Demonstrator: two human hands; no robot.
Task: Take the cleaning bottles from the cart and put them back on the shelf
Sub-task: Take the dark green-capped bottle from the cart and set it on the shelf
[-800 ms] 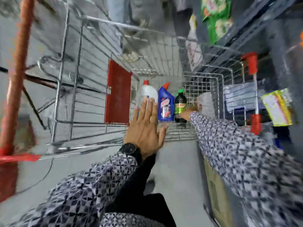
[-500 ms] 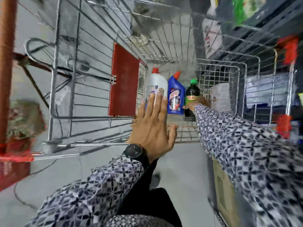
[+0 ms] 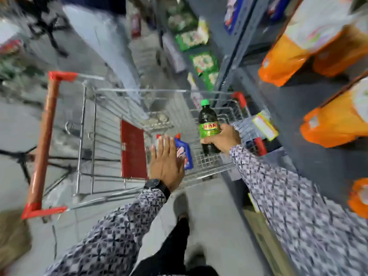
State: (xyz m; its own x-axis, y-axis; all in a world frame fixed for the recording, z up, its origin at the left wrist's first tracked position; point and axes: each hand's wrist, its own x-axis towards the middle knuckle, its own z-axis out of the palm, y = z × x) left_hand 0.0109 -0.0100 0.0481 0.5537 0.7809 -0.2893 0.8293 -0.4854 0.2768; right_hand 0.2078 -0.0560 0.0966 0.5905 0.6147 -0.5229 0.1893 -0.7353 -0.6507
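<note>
Shelves (image 3: 298, 108) stand just right of the cart (image 3: 89, 136), so my right hand (image 3: 224, 139), clamped on the upright green-capped bottle (image 3: 208, 124), is nearer than my flat, spread left hand (image 3: 166, 166).

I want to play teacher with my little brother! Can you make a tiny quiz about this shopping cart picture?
1. True or false: the right hand holds the dark bottle with the green cap.
2. Which bottle is partly hidden behind the open left hand? A) the blue bottle B) an orange one
3. Fill in: the cart has a ____ handle.

Key: 1 true; 2 A; 3 red
</note>
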